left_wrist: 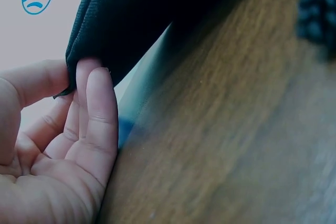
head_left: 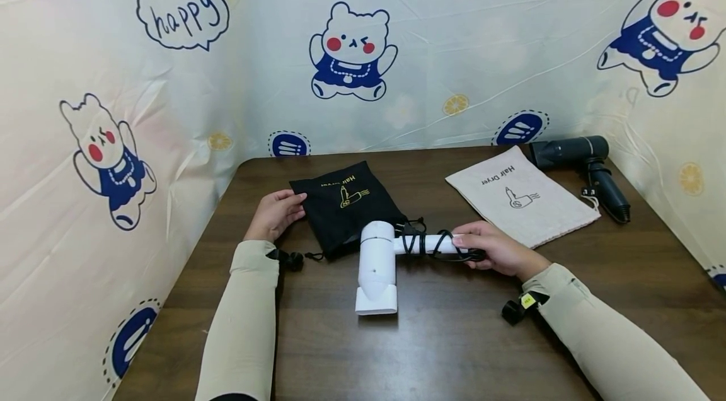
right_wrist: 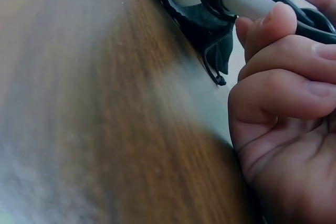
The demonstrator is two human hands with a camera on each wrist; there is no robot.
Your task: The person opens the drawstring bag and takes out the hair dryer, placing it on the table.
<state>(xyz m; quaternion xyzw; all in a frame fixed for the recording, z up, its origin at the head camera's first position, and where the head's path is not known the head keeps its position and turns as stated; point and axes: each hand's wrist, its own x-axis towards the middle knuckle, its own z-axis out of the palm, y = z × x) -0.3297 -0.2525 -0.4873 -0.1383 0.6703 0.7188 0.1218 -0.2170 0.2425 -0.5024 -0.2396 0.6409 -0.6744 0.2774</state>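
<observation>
A black drawstring bag [head_left: 351, 202], printed with a gold hair dryer picture, lies on the table. My left hand [head_left: 276, 215] pinches its far left corner; in the left wrist view the black cloth [left_wrist: 121, 24] sits between thumb and fingers [left_wrist: 100, 103]. A white hair dryer [head_left: 377, 268] is at the bag's near right corner, nozzle pointing toward me. Around its handle [right_wrist: 247, 2] a black cord [head_left: 422, 243] is wound. My right hand [head_left: 499, 248] grips the handle's right end, fingers curled round it and the cord. Part of the bag is hidden behind the dryer.
To the right on the brown wooden table [head_left: 454, 350] lies a white drawstring bag [head_left: 510, 199] marked "Hair Dryer". A dark hair dryer [head_left: 570, 150] rests beyond it near the right edge. Patterned cloth [head_left: 431, 41] hangs behind the table and at both sides.
</observation>
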